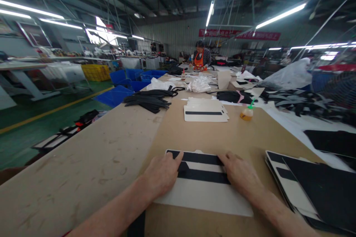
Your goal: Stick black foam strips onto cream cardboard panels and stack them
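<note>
A cream board [203,196] lies flat on the brown table surface in front of me, crossed by two black strips. Along its far edge runs the upper black strip [201,157]; the lower black strip [204,174] lies across its middle, with a slanted cut near its left end. My left hand [162,174] is closed at the left end of the upper strip, thumb resting on it. At the opposite end, my right hand [240,174] has its bent fingers closed on the strip. The undersides of both hands are hidden.
A stack of striped boards [294,185] under a black sheet [325,189] lies right. Ahead are more cream boards [205,117], a green-capped glue bottle [246,113] and black strips [148,100]. A person [200,59] in an orange apron stands at the far end.
</note>
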### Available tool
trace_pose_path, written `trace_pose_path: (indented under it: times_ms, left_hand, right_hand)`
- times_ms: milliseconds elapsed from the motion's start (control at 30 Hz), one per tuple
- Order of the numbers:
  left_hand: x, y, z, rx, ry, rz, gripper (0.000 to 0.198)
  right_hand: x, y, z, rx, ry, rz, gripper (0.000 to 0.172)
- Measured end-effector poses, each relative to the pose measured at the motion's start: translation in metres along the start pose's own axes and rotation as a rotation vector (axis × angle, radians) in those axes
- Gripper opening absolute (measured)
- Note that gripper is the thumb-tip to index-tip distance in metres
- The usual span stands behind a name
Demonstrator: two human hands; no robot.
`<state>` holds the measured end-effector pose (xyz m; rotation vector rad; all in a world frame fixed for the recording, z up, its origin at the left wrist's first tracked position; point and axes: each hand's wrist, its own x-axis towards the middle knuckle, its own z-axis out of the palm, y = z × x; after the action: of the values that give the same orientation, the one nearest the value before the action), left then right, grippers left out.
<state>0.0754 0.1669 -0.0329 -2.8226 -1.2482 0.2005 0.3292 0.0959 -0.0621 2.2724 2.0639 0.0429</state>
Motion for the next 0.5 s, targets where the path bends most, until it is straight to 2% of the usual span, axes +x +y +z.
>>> trace_pose_path:
  times_ms: [100,200,400,500]
  left_hand:
    - [0.009,0.008,-0.004,0.034,0.011,0.020,0.059]
    - [0.013,0.009,0.002,0.070,0.001,-0.007,0.060]
    - [0.008,-0.011,0.022,0.094,0.024,-0.023,0.062]
    - [0.000,-0.023,0.036,0.043,0.027,-0.059,0.063]
  right_hand:
    - [-0.008,-0.013,-0.002,-0.073,-0.013,-0.064,0.066]
    - [-0.011,-0.012,0.001,-0.060,0.001,-0.038,0.061]
    - [-0.022,0.015,0.008,-0.015,0.019,0.039,0.056]
    - [-0.028,0.021,0.009,0.003,0.044,0.051,0.056]
